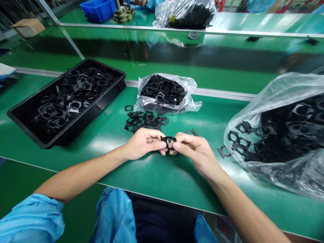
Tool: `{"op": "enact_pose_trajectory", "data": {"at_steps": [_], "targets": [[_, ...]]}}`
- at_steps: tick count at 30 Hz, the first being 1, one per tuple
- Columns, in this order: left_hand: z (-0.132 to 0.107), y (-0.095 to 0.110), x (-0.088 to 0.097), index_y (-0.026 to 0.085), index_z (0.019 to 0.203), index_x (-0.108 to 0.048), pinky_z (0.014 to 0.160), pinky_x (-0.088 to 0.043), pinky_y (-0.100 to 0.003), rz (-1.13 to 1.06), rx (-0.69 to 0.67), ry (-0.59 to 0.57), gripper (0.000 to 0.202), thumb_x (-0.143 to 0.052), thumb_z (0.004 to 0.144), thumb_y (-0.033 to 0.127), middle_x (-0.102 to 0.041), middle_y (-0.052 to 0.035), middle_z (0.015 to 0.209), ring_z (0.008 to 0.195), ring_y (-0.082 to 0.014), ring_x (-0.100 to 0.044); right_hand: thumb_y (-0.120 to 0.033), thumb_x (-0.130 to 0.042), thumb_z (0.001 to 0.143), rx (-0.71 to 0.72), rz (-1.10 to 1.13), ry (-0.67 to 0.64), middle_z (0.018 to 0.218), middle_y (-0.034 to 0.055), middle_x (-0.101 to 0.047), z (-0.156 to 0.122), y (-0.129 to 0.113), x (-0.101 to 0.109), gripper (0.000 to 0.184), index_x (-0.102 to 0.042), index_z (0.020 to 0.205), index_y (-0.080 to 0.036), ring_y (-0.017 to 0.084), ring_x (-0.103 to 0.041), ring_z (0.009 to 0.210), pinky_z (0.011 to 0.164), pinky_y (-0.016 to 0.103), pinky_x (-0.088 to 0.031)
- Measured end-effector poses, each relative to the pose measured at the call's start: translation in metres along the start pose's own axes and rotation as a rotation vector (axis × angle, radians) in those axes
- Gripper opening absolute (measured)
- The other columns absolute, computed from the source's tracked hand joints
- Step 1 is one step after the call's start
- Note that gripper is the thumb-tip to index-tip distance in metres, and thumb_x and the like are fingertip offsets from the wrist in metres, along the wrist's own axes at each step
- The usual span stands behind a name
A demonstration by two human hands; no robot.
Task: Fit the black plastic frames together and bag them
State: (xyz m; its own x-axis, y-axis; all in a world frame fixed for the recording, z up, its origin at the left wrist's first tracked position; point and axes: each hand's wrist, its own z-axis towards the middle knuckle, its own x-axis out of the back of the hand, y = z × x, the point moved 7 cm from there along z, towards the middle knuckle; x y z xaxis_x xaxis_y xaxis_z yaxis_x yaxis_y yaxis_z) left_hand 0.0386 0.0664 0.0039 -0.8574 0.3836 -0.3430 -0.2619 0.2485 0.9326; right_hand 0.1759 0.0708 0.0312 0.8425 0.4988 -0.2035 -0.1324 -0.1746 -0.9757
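Between my two hands, a small black plastic frame (169, 139) with a round opening is held just above the green table. My left hand (145, 143) pinches its left side with thumb and fingers. On the right edge, my right hand (193, 148) grips it the same way. Behind my left hand lies a loose pile of thin black rings (145, 119). A single black piece (192, 132) lies partly hidden behind my right hand. Whether the held frame is one part or two pressed together I cannot tell.
A black tray (88, 116) of black parts stands at the left. Behind the pile sits a clear plastic bag (187, 101) of black rings. A larger bag (243, 118) of black frames lies open at the right, one loose frame (224, 152) beside it. A blue bin (98, 10) is beyond the divider.
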Motion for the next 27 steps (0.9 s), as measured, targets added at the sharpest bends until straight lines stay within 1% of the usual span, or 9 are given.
{"op": "enact_pose_trajectory", "data": {"at_steps": [6,11,16,19,24,27], "targets": [[0.0006,-0.0009,0.0016,0.009,0.081,-0.072,0.065,-0.059,-0.023,0.001,0.008,-0.017,0.033,-0.088,0.075,0.038,-0.075,-0.0057,0.071,0.062,-0.0132,-0.072,-0.043,-0.081,0.083,-0.008,0.003,0.001,0.075,0.0014,-0.065,-0.0010,-0.0003,0.0000,0.028,-0.073,0.075,-0.018,0.013,-0.061,0.067,0.070,0.027,-0.054],[0.0009,-0.0007,0.0026,0.010,0.082,-0.071,0.063,-0.056,-0.022,0.015,-0.017,-0.006,0.035,-0.088,0.075,0.039,-0.073,-0.0047,0.067,0.060,-0.0119,-0.069,-0.047,-0.080,0.084,-0.013,-0.020,0.005,0.076,0.0024,-0.066,-0.0009,0.0006,-0.0001,0.031,-0.072,0.076,-0.018,0.014,-0.061,0.068,0.070,0.029,-0.054],[0.0011,0.0000,0.0043,0.010,0.077,-0.068,0.062,-0.055,-0.022,0.039,-0.031,0.018,0.035,-0.088,0.075,0.038,-0.072,-0.0040,0.065,0.059,-0.0114,-0.067,-0.043,-0.078,0.087,-0.013,-0.006,0.009,0.073,-0.0001,-0.064,0.0008,0.0035,0.0028,0.027,-0.072,0.077,-0.018,0.012,-0.061,0.067,0.071,0.027,-0.053],[0.0010,0.0004,0.0045,0.010,0.076,-0.067,0.062,-0.055,-0.021,0.043,-0.028,0.025,0.034,-0.088,0.074,0.037,-0.072,-0.0039,0.065,0.059,-0.0113,-0.067,-0.042,-0.080,0.085,-0.022,-0.003,0.018,0.075,0.0004,-0.064,0.0009,0.0047,0.0044,0.026,-0.075,0.078,-0.018,0.012,-0.061,0.067,0.070,0.027,-0.053],[0.0007,-0.0002,0.0054,0.010,0.077,-0.067,0.061,-0.054,-0.021,0.041,-0.012,0.043,0.034,-0.089,0.073,0.037,-0.073,-0.0037,0.066,0.060,-0.0116,-0.068,-0.050,-0.082,0.080,-0.045,-0.025,0.038,0.073,0.0013,-0.065,0.0007,0.0049,0.0049,0.033,-0.076,0.078,-0.018,0.014,-0.061,0.065,0.069,0.029,-0.055],[0.0007,-0.0014,0.0059,0.011,0.078,-0.067,0.061,-0.054,-0.022,0.058,0.004,0.044,0.036,-0.089,0.072,0.038,-0.072,-0.0034,0.067,0.060,-0.0123,-0.068,-0.050,-0.083,0.079,-0.047,-0.019,0.039,0.073,0.0014,-0.065,0.0008,0.0048,0.0047,0.033,-0.076,0.077,-0.018,0.013,-0.060,0.065,0.069,0.029,-0.055]]}}
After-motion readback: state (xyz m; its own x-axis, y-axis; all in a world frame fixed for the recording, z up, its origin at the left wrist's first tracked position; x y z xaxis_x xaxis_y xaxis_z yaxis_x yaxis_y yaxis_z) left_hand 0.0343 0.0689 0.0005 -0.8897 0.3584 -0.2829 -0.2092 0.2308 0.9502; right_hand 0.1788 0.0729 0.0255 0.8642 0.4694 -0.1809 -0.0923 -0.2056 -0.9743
